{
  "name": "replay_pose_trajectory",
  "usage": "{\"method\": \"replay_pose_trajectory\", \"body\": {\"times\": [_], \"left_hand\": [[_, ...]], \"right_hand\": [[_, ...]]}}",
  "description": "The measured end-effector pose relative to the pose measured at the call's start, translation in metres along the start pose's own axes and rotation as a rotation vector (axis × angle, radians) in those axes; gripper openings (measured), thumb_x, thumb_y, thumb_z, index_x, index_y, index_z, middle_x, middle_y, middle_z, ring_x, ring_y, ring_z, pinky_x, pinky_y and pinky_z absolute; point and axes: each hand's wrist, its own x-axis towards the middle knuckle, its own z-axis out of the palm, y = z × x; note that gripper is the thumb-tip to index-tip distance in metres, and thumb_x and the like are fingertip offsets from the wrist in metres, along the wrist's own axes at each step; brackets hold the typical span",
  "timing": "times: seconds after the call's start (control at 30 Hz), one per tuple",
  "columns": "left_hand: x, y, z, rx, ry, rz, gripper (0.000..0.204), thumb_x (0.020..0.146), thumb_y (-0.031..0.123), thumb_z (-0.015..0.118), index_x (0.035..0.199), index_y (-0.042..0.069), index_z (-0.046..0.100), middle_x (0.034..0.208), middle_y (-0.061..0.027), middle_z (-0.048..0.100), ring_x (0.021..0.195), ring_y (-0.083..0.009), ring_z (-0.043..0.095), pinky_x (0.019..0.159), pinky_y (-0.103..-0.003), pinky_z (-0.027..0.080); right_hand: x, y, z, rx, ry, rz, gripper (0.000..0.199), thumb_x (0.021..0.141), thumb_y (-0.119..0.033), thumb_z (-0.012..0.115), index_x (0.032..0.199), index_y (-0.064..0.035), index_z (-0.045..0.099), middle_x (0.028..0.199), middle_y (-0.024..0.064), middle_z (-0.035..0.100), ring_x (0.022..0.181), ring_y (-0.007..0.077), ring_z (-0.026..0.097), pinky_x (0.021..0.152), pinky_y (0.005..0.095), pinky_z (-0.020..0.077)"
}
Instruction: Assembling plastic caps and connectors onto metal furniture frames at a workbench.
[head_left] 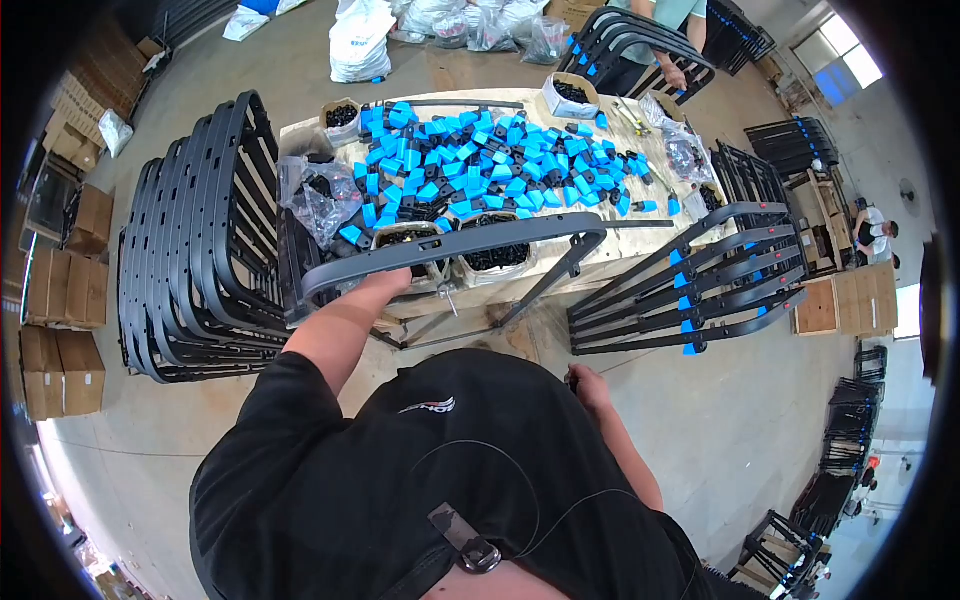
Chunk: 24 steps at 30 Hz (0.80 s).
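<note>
A dark grey metal frame [470, 238] with rounded corners leans upright against the near edge of the table, directly in front of me. My left hand [397, 279] is at its top bar, beside a small box of black parts [405, 237]; the bar hides the fingers, so I cannot tell whether they grip the frame. Low at my right side, my right hand [592, 388] is closed around something small and dark that I cannot make out. Another box of black parts [497, 257] sits behind the frame, on the table's near edge.
Blue-and-black plastic pieces [490, 160] are heaped on the wooden table [625, 232]. Stacked frames [195, 240] stand left; more frames with blue pieces [690, 285] lean right. A clear plastic bag [322, 200] lies at the table's left. Across the table another person's hand [675, 76] touches frames.
</note>
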Motion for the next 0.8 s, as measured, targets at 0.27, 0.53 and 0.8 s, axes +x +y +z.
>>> {"method": "replay_pose_trajectory", "body": {"times": [0.27,0.53,0.8], "left_hand": [[-0.019,0.014,-0.022,-0.073,0.277,0.096,0.031,0.1,0.026,0.049,0.111,0.002,0.067,0.109,-0.0238,0.068,0.11,-0.0413,0.064,0.096,-0.051,0.052],[-0.107,0.138,-0.064,-0.486,-0.122,0.661,0.036,0.094,0.025,0.065,0.119,0.0,0.067,0.096,-0.0204,0.071,0.087,-0.0337,0.071,0.079,-0.042,0.055],[-0.102,0.092,-0.062,-0.392,-0.209,0.578,0.035,0.09,0.023,0.074,0.114,-0.002,0.067,0.09,-0.0147,0.068,0.077,-0.0218,0.067,0.07,-0.035,0.053]], "right_hand": [[0.016,-0.047,0.049,0.073,-0.159,0.039,0.024,0.098,-0.029,0.061,0.084,-0.0104,0.055,0.073,0.0021,0.055,0.064,0.0163,0.055,0.057,0.0319,0.0426],[0.01,-0.118,0.131,0.355,-0.602,0.143,0.034,0.102,-0.043,0.052,0.099,-0.0102,0.06,0.089,0.0049,0.062,0.079,0.0204,0.058,0.066,0.0332,0.0434],[0.022,-0.106,0.079,0.515,-0.892,0.193,0.025,0.102,-0.03,0.052,0.102,-0.0062,0.057,0.083,0.0033,0.054,0.065,0.0151,0.049,0.05,0.0257,0.0348]]}}
